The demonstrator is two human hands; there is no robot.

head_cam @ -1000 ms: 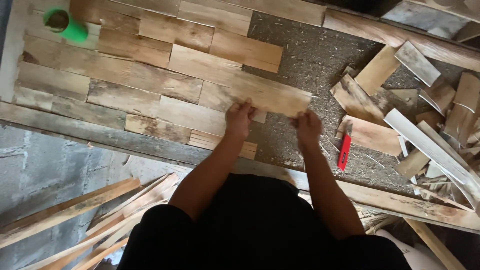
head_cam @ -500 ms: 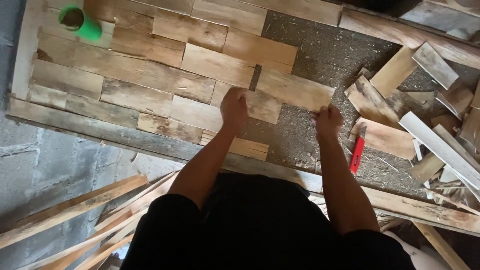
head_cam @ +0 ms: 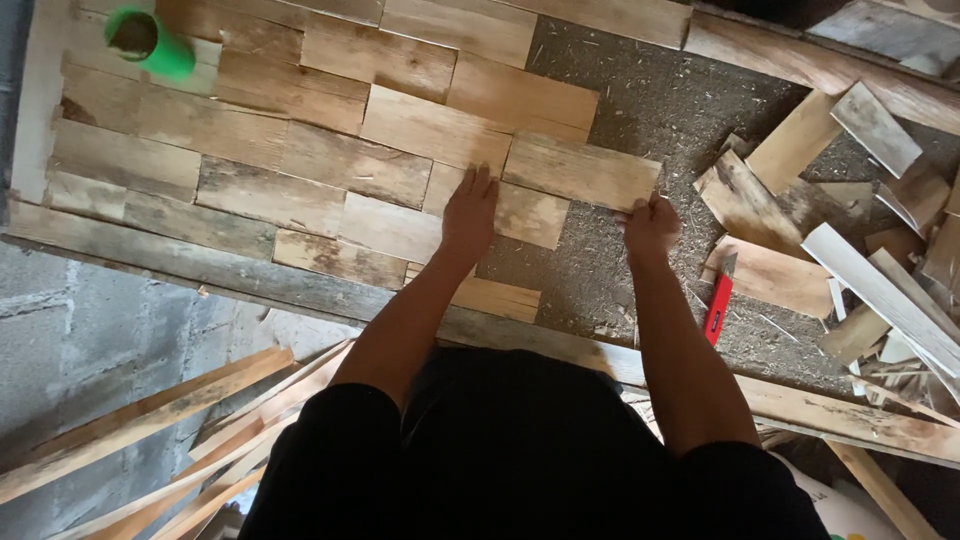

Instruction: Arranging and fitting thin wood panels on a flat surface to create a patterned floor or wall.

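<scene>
The left hand (head_cam: 470, 212) lies flat, fingers spread and pointing to twelve o'clock, pressing on a short pale wooden plank (head_cam: 500, 210) in the patchwork of laid boards, seemingly to keep it from shifting while its neighbour is handled. The right hand (head_cam: 650, 225) is curled around the right end of a longer tan rectangular plank (head_cam: 582, 172), thumb and fingers pinching its edge, so that piece can be nudged against the row; it sits at one o'clock from the left hand, its left end touching the boards already laid and its right end hanging over bare rough grey chipboard backing (head_cam: 650, 90).

The mosaic of weathered brown and honey-coloured planks (head_cam: 250, 150) fills the panel from nine to twelve o'clock, staggered like brickwork inside a long grey wooden frame rail (head_cam: 200, 262). A green plastic cup-shaped cylinder (head_cam: 150, 42) rests on the boards at ten o'clock. At three o'clock, just beside the right forearm, lies a red utility knife (head_cam: 717, 308), and beyond it a loose heap of offcut wooden strips and blocks (head_cam: 850, 200), within easy reach
</scene>
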